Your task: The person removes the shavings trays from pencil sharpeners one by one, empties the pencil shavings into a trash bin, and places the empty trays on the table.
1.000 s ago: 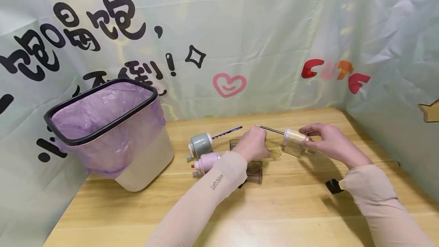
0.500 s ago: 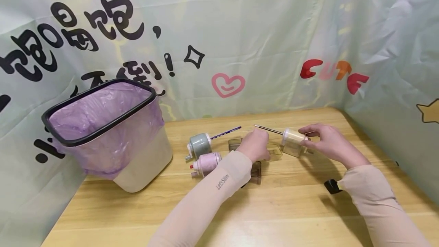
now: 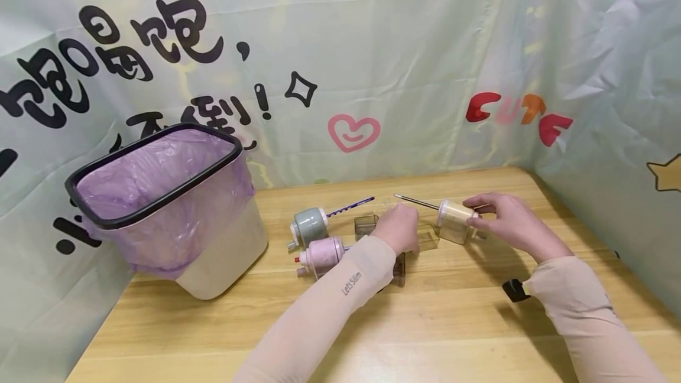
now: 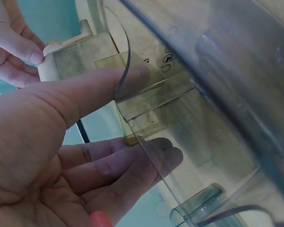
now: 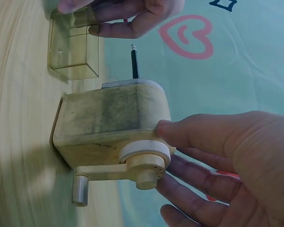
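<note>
My left hand (image 3: 399, 229) pinches a clear yellowish shavings drawer (image 5: 73, 52) between thumb and fingers, its far end close to the yellow pencil sharpener (image 3: 454, 217). My right hand (image 3: 508, 220) holds that sharpener at its crank end, thumb on the near side. The crank (image 5: 104, 171) points down towards the table in the right wrist view. A dark pencil (image 3: 417, 200) sticks out of the sharpener's other end. Left of my left hand lie a grey-green sharpener (image 3: 310, 224) with a blue pencil (image 3: 351, 206) in it and a pink sharpener (image 3: 323, 253), partly behind my sleeve.
A smoky clear drawer (image 3: 365, 225) sits just behind my left wrist. Another, brownish drawer (image 3: 399, 272) is half hidden by the left cuff. A white bin (image 3: 234, 253) with a purple liner stands on the left. Printed cloth (image 3: 415, 64) hangs behind the wooden table (image 3: 452, 330).
My left hand has shifted slightly right with the yellowish drawer, closing the gap to the yellow sharpener. More of the smoky drawer shows behind the wrist. The right hand stays nearly still.
</note>
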`<state>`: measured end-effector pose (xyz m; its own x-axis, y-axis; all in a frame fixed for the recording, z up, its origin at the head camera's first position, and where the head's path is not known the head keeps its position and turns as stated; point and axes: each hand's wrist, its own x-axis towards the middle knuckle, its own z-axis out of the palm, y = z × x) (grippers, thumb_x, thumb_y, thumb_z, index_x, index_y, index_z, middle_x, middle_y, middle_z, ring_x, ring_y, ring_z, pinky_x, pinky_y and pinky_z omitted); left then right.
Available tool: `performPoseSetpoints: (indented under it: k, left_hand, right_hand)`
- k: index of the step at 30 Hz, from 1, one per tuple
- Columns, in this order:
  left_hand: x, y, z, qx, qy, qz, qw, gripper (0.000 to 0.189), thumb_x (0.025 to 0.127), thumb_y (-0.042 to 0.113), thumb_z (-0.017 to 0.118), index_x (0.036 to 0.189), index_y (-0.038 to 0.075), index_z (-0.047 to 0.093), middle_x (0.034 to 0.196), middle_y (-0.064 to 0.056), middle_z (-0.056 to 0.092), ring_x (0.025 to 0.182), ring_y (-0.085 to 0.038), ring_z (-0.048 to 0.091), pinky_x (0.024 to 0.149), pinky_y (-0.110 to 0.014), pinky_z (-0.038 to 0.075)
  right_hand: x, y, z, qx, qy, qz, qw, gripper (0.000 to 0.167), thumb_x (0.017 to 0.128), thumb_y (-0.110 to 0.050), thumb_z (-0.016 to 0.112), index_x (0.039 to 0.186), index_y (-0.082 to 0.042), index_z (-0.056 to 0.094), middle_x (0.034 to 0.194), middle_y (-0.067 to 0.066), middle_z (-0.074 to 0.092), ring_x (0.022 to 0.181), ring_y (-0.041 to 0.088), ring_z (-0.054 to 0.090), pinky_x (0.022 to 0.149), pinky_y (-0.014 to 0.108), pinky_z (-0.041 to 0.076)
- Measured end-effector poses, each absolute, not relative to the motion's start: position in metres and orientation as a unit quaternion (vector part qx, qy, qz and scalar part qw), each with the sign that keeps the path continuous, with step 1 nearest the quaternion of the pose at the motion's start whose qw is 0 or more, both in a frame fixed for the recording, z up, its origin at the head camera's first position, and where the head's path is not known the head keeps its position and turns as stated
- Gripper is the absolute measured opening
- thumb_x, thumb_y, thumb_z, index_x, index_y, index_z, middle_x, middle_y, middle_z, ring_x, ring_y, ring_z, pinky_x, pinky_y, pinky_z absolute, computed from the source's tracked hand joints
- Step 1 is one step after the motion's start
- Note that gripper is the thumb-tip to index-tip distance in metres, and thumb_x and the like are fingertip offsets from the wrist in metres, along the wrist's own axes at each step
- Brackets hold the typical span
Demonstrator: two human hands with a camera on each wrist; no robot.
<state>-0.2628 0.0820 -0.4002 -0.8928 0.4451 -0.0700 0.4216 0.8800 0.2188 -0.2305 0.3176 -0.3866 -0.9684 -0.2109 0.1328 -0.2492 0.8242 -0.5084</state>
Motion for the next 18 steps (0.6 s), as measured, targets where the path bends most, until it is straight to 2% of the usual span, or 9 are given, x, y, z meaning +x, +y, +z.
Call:
performPoseSetpoints:
  k: [5, 11, 15, 18]
  left_hand:
    - [-0.261, 0.083, -0.4, 0.22, 0.969, 0.091, 0.06, 0.038, 0.075, 0.026, 0.101, 0.102, 0.014, 0.078, 0.1, 0.002, 0.079, 0.075, -0.01, 0.065, 0.063, -0.024, 0.057]
    - [-0.26, 0.082, -0.402, 0.217, 0.972, 0.084, 0.039, 0.047, 0.071, 0.042, 0.102, 0.097, 0.016, 0.073, 0.09, 0.007, 0.073, 0.075, -0.009, 0.064, 0.066, -0.023, 0.058]
    - [-0.257, 0.08, -0.395, 0.224, 0.969, 0.099, 0.04, 0.042, 0.075, 0.04, 0.1, 0.087, 0.016, 0.068, 0.079, 0.009, 0.062, 0.068, -0.007, 0.056, 0.061, -0.02, 0.052]
    - [-0.255, 0.075, -0.382, 0.237, 0.965, 0.101, 0.042, 0.04, 0.084, 0.038, 0.094, 0.081, 0.016, 0.062, 0.073, 0.008, 0.054, 0.064, -0.008, 0.05, 0.059, -0.021, 0.048]
  right_hand:
    - [-0.231, 0.318, -0.388, 0.123, -0.953, 0.276, 0.037, 0.043, 0.099, -0.02, 0.078, 0.134, 0.003, 0.07, 0.126, 0.028, 0.075, 0.119, 0.05, 0.07, 0.098, 0.063, 0.054]
    - [-0.232, 0.317, -0.39, 0.123, -0.952, 0.278, 0.034, 0.044, 0.099, -0.022, 0.078, 0.134, 0.003, 0.069, 0.127, 0.028, 0.074, 0.121, 0.05, 0.07, 0.099, 0.064, 0.054]
    - [-0.232, 0.318, -0.388, 0.115, -0.954, 0.276, 0.029, 0.048, 0.101, -0.028, 0.077, 0.136, 0.003, 0.068, 0.13, 0.03, 0.072, 0.122, 0.051, 0.069, 0.099, 0.065, 0.055]
    - [-0.231, 0.318, -0.386, 0.108, -0.956, 0.271, 0.03, 0.051, 0.102, -0.032, 0.074, 0.138, 0.004, 0.067, 0.135, 0.033, 0.069, 0.123, 0.053, 0.066, 0.098, 0.066, 0.055]
